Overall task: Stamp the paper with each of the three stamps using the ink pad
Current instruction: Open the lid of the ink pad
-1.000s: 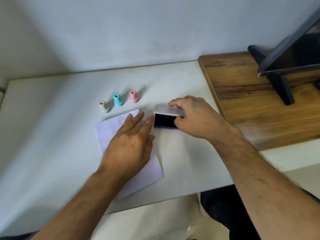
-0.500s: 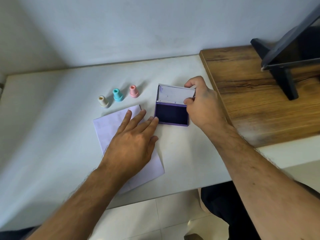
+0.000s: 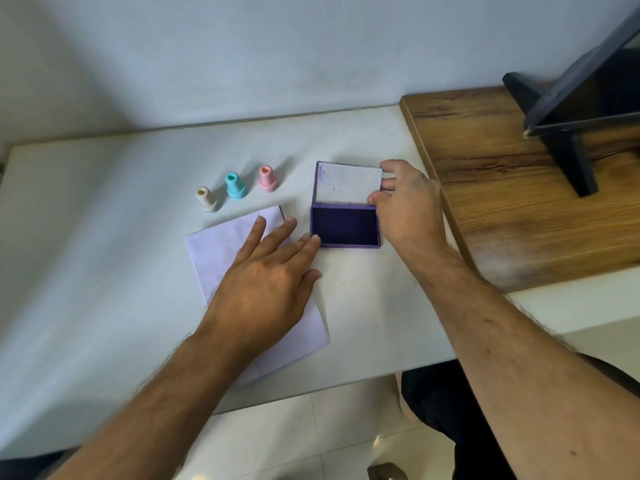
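Since a second ago the lid [image 3: 348, 181] has swung fully back, pinched at its right edge by the right hand [image 3: 408, 206]. Its ink pad [image 3: 344, 226] lies exposed just right of the paper [image 3: 221, 247], which the flat, open left hand [image 3: 266, 282] pins to the bench [image 3: 104, 237]. Best to lay the lid flat before reaching for the three stamps [image 3: 235, 185] at the far left.

Purple ink pad [image 3: 344, 226], lavender paper [image 3: 221, 247]

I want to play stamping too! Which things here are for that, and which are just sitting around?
For stamping: paper, ink pad, cream stamp, blue stamp, pink stamp.

Just sitting around: wooden board, black stand.
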Demonstrator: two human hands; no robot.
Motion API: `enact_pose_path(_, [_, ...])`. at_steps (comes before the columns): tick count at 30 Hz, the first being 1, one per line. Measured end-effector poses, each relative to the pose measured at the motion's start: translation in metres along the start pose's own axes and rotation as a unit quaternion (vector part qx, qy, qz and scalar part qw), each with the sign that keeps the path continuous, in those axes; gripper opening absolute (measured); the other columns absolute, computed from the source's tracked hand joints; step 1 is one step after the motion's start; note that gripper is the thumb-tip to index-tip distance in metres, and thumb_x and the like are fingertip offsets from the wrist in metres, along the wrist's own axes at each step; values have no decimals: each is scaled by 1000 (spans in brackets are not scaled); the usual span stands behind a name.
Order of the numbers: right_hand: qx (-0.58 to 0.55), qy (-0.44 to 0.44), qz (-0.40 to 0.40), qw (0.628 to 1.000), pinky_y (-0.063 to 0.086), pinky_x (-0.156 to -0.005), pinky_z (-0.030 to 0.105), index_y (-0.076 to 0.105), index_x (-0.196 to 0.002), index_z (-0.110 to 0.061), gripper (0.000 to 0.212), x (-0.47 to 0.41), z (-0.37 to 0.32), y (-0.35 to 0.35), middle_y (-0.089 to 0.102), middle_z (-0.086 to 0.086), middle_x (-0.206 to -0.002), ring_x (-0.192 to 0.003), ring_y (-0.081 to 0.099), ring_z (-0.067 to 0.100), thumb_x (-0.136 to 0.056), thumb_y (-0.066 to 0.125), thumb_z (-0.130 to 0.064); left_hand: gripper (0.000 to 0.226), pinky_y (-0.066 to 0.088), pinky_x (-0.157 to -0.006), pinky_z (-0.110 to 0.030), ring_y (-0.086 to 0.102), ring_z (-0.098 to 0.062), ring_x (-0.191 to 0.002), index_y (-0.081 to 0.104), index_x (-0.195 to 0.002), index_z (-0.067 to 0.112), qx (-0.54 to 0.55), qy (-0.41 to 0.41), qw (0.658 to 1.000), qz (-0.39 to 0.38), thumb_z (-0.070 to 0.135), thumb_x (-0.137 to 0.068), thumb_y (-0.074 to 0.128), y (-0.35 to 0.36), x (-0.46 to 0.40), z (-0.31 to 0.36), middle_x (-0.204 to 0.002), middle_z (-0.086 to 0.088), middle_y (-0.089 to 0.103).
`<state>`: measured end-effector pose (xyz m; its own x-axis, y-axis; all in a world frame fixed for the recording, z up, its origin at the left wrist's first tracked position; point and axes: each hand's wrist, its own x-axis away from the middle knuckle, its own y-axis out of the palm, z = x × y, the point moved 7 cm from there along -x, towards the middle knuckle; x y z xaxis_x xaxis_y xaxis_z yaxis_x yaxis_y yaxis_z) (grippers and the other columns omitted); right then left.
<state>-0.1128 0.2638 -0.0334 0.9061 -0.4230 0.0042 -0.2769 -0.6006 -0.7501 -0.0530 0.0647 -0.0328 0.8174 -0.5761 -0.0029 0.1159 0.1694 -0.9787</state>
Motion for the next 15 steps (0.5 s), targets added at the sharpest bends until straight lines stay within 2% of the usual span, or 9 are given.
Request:
enact_pose_path(6, [11, -14, 6, 1000, 56, -85, 30, 55, -135, -18, 46, -2, -3, -1, 71, 4, -114, -102, 64, 16, -91, 65, -14, 49, 20, -119, -48, 40, -24, -139, 53, -138, 16, -3, 14, 1000, 1, 38, -98, 36, 0, 1, 5, -136, 0, 59])
enact_pose_path(12, [-19, 17, 25, 999, 45, -67, 13, 57, -133, -23, 43, -4, 0, -6, 73, 0, -106, -99, 65, 15, -91, 65, -17, 48, 22, -117, -50, 44, -26, -136, 59, -132, 17, -8, 18, 1000, 9, 39, -97, 35, -1, 0, 4, -133, -1, 61])
enact_pose_path(13, [-25, 21, 23, 999, 46, -65, 12, 57, -133, -24, 43, -4, 1, -6, 73, 0, -105, -97, 65, 15, -91, 65, -17, 49, 23, -117, -50, 45, -26, -136, 59, -132, 16, -8, 19, 1000, 11, 39, -96, 34, -1, 0, 4, -133, -1, 62])
enact_pose_path(15, [-25, 21, 21, 999, 52, -68, 19, 58, -132, -25, 42, -4, 0, -6, 72, 0, -109, -97, 65, 15, -91, 65, -17, 51, 23, -117, -50, 45, -26, -136, 59, -132, 16, -7, 20, 1000, 8, 40, -96, 31, 0, 1, 4, -133, -1, 61])
